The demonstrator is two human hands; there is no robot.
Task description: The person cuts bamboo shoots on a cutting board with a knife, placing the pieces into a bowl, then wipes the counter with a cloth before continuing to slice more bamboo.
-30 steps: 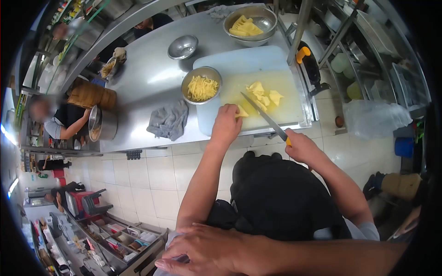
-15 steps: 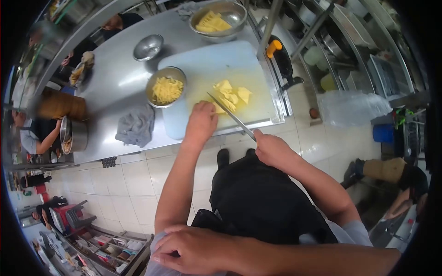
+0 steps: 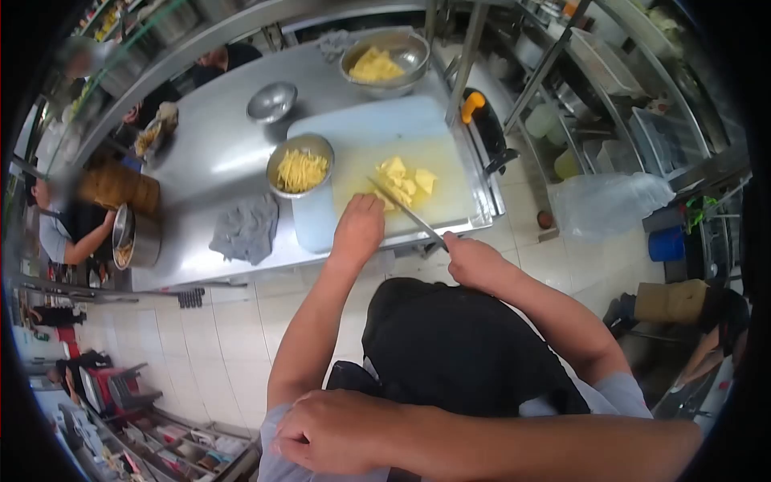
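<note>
Fingers, left hand (image 3: 360,227): curled, pressed tog., rested on a flat pale-yellow wedge (image 3: 389,204); thumb hidden, so couldn't tell re pinching.
Fingers, right hand (image 3: 474,259): wrapped tight round handle of a long, straight steel knife (image 3: 409,212).
Wedge: lay on near part of a rectangular pale-blue plastic cutting board (image 3: 313,223), mostly hidden.
Blade: slanted across board, just beside left fingertips; contact w/ wedge unclear.
Change: brought left fingertips closer to blade than 1 sec ago; left less of wedge showing.
Meaning for slicing: prob. had wedge lined up at the edge; v. little finger clearance, so risky if slipped.
Slices: lay beyond blade in a loose, irregular pale-yellow heap (image 3: 397,172).
Shreds: sat, yellow & thin (image 3: 303,170), in a round steel bowl (image 3: 321,145) at board's left edge.
</note>
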